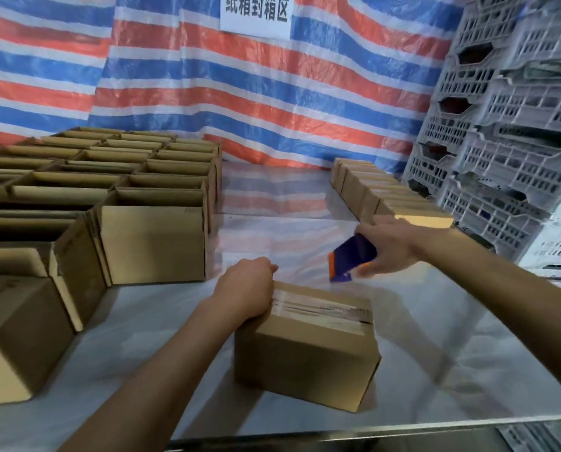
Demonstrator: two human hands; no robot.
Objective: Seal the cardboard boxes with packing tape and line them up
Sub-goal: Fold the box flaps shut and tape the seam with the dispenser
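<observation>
Table (452, 370) covered with a pale, glossy plastic sheet (266, 223). Left: open-topped cardboard boxes (151, 243) packed side by side in a block. Front centre: one taped box (305, 360), standing apart. Right rear: row of closed boxes (386, 197), touching one another.

wall: striped red-blue-white tarp (272, 93) | white paper sign (256, 13) | right: stacked grey crates (507, 132) | white-covered table (452, 360)
</observation>
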